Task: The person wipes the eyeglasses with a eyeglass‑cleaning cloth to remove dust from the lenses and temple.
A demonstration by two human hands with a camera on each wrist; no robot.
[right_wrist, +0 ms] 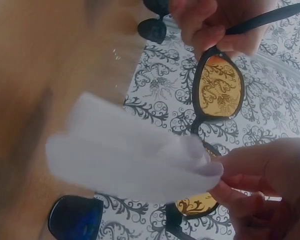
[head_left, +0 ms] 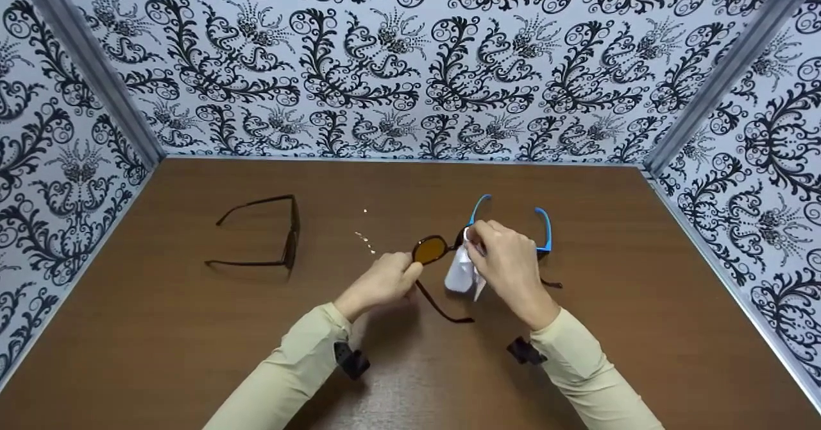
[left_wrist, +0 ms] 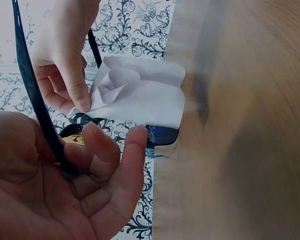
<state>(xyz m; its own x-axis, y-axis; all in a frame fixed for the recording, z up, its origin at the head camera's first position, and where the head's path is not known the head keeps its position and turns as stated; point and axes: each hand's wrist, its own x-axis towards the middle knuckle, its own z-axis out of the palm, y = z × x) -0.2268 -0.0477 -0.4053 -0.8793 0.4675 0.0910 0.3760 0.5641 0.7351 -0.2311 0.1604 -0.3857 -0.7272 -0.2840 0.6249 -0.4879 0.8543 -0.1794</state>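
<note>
A pair of dark-framed sunglasses with amber lenses (head_left: 430, 249) is held up over the table. My left hand (head_left: 380, 282) grips the frame at its left hinge, where one temple arm angles down toward me. Between thumb and fingers, my right hand (head_left: 510, 266) pinches a white cloth (head_left: 459, 273) against the other lens. In the right wrist view the cloth (right_wrist: 125, 155) hangs in loose folds and partly covers that lens, while the left-hand lens (right_wrist: 220, 87) shows fully. The left wrist view has the cloth hiding much of the frame.
Black sunglasses (head_left: 292, 231) lie at the left with their arms unfolded. Glasses with blue arms (head_left: 544, 224) sit just beyond my right hand, partly hidden by it. Small pale flecks (head_left: 365, 240) dot the brown table (head_left: 211, 327). Patterned walls (head_left: 397, 64) enclose the back and sides.
</note>
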